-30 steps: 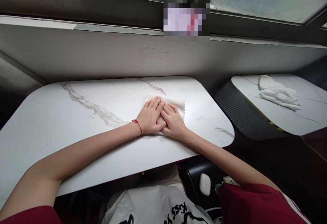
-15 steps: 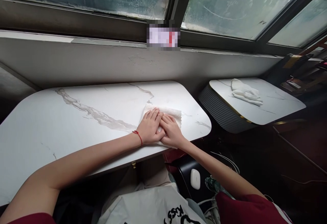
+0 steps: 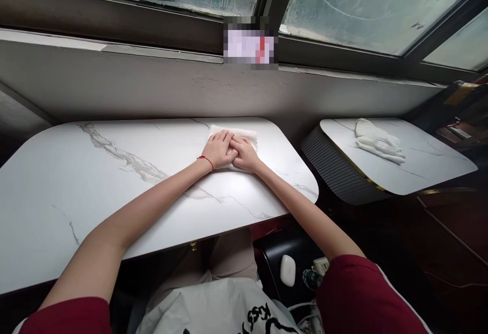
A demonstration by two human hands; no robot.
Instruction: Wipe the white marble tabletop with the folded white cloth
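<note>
One soft white cloth [image 3: 244, 135], folded flat, is pressed against the far edge of the marble-veined tabletop [image 3: 95, 181]. It is covered by the left hand [image 3: 218, 150] and right hand [image 3: 244, 154], both laid flat with fingers unclenched, touching. A second crumpled cloth [image 3: 377, 142] is seen on a second rounded tabletop [image 3: 427, 171].

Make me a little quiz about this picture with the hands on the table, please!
1. True or false: both hands, the left hand and the right hand, press flat on the white folded cloth.
2. What sits on the left wrist? A) a red string bracelet B) a blue watch C) a green glove
3. Fill in: the crumpled white cloth lies on the smaller white marble side table, to the person's ____.

Key: 1 true; 2 A, the red string bracelet; 3 right. Both cloths rest on white marble tabletops, the folded one on the long table.
</note>
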